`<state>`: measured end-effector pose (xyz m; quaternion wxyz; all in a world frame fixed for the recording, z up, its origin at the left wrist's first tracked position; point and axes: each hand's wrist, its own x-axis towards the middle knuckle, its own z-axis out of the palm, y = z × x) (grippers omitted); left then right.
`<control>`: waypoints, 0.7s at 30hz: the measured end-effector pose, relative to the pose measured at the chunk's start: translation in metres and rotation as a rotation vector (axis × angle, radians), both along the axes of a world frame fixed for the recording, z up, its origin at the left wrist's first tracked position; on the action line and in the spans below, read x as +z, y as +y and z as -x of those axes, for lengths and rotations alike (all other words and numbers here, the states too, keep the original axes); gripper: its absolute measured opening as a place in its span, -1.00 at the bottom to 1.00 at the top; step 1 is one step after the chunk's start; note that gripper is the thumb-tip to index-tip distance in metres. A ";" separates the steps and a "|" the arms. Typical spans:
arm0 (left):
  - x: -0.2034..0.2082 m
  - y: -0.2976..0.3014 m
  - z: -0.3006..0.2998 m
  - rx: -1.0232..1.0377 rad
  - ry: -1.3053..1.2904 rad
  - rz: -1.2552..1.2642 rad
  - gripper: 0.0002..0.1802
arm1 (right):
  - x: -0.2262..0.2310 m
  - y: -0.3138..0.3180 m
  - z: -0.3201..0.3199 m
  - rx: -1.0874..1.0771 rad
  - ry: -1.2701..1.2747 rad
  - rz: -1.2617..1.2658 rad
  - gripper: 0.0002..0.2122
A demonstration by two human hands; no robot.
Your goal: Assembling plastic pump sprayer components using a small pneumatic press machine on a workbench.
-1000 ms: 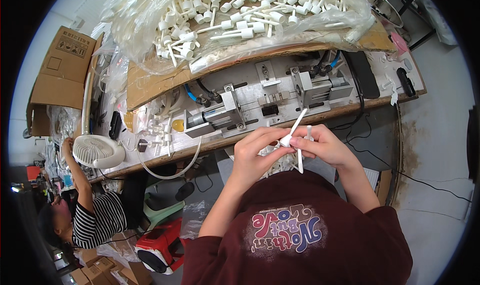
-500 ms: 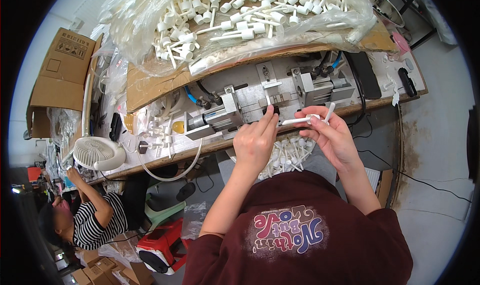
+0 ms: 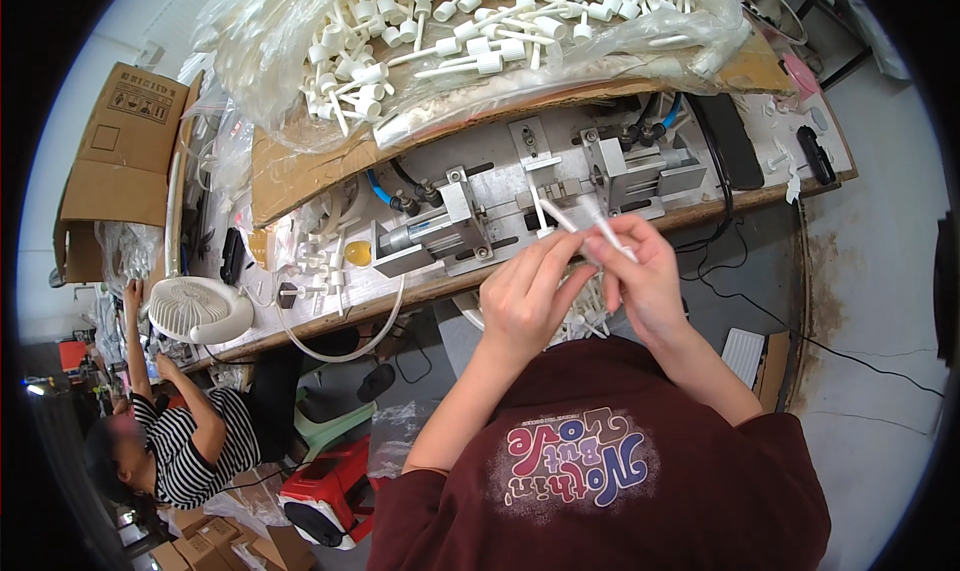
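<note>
My left hand (image 3: pixel 525 296) is closed, its fingertips pinching one end of a white plastic stem (image 3: pixel 562 216) that points toward the fixture. Close against it, my right hand (image 3: pixel 640 281) is closed around a second white stem (image 3: pixel 608 226), which is smeared by motion; any cap on it is partly hidden by my fingers. Just beyond both hands lies a metal clamping fixture (image 3: pixel 538 176) with two air cylinders facing each other. Below my hands, more white capped stems (image 3: pixel 585 323) lie heaped in my lap, partly covered by the hands.
A big heap of white capped stems (image 3: pixel 470 46) on plastic film covers the cardboard shelf (image 3: pixel 290 176) above the fixture. A white fan (image 3: pixel 200 306) and loose white parts (image 3: pixel 320 276) are at left. A black case (image 3: pixel 815 156) lies at right. Another person (image 3: pixel 200 441) works far left.
My left hand has drawn back from the fixture toward my right hand. The right hand has moved slightly left and lower, and the stems have turned. The other person's arm has reached forward.
</note>
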<state>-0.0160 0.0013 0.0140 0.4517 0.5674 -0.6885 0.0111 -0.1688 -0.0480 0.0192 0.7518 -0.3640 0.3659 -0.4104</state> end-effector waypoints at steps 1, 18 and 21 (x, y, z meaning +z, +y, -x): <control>0.002 0.001 0.001 -0.010 0.027 -0.010 -0.55 | 0.001 0.000 -0.001 0.049 0.035 0.022 -0.84; -0.002 -0.004 -0.019 0.088 -0.336 -0.216 -0.72 | -0.004 -0.006 0.015 0.049 0.137 0.184 -0.80; -0.001 -0.004 -0.020 0.083 -0.326 -0.215 -0.71 | -0.005 -0.008 0.017 0.055 0.156 0.257 -0.79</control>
